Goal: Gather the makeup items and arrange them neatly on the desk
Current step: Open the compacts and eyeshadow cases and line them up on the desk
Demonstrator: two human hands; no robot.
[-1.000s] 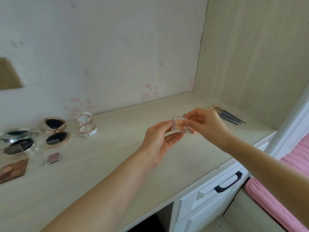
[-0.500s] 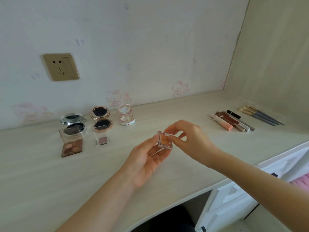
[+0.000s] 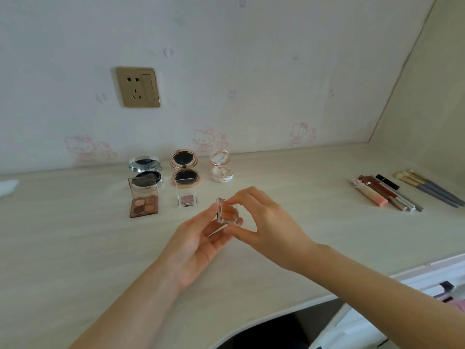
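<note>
A small clear square case with orange powder (image 3: pixel 227 212) is held above the middle of the desk (image 3: pixel 75 235) by both hands. My left hand (image 3: pixel 198 244) supports it from below with fingers and thumb, and my right hand (image 3: pixel 266 222) pinches its top and lower edge. Behind it stand open items in rows: a silver compact (image 3: pixel 146 172), a rose-gold compact (image 3: pixel 185 168), a small pink compact (image 3: pixel 222 168), a four-colour eyeshadow palette (image 3: pixel 144 202) and a clear single pink eyeshadow (image 3: pixel 187 197).
Lip products (image 3: pixel 380 195) and grey-handled brushes (image 3: pixel 427 188) lie side by side at the desk's right. A wall socket (image 3: pixel 138 87) sits on the back wall. White drawers with a dark handle (image 3: pixel 445 289) are under the desk's front right edge. A white object (image 3: pixel 7 186) lies far left.
The view has swung left and the hands have carried the small orange case leftward to just in front of the compacts. Both hands kept hold of it.
</note>
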